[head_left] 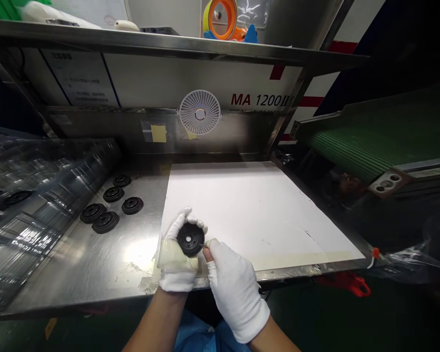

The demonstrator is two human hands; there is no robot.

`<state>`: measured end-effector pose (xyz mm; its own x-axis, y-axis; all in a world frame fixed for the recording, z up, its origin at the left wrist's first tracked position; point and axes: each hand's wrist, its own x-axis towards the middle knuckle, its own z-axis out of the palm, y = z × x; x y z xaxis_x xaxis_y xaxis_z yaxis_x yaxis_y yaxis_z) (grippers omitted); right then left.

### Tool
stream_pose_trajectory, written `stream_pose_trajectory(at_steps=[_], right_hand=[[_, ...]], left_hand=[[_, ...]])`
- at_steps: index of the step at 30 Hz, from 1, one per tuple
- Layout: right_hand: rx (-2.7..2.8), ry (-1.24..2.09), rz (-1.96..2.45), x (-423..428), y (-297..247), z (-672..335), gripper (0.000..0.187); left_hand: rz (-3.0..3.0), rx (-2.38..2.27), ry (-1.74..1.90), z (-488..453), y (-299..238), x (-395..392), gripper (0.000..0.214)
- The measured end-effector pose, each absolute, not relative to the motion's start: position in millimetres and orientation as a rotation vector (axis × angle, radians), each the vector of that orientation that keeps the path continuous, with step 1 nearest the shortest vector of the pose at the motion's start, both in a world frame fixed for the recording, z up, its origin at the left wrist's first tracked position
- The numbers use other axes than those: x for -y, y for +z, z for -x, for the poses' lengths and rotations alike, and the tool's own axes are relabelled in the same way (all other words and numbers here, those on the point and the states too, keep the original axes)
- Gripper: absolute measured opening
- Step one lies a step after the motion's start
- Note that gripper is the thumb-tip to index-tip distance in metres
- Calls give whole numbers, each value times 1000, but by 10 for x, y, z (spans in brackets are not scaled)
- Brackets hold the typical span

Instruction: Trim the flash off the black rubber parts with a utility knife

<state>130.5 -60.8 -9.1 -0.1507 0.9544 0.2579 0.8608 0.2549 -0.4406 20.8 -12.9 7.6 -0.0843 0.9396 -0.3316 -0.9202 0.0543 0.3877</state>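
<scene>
Left grip (178, 259) closed around black ribbed disc (189, 239), right grip (234, 288) pinching thin pick (202, 244).

the gloved left hand (178, 261) gripped a black ribbed disc (190, 239) at the near edge of the white sheet (256, 210), the gloved right hand (234, 288) pinched a thin pick (203, 245) against its rim, and five more discs (112, 203) lay left of the sheet.

Both hands white-gloved, the right hand (234, 288) pinched up tight beside the cupped left hand (176, 259), bare forearms (157, 322) angling in from below.
</scene>
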Motion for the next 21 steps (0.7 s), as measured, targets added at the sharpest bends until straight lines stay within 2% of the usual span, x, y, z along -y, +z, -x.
stream_pose_trajectory(at_steps=[7,12,21], right_hand=[[2010,348,1601,682,-106,-1176,26],[2004,327,1552,638,-89,-1253,24],[1961,273,1627,667,-128,-1268,25]], left_hand=[[-25,-609,1610,-191,57,106,22],[-113,-581,1393,-113,106,147,39],[19,-587,1505,-196,79,101,13]])
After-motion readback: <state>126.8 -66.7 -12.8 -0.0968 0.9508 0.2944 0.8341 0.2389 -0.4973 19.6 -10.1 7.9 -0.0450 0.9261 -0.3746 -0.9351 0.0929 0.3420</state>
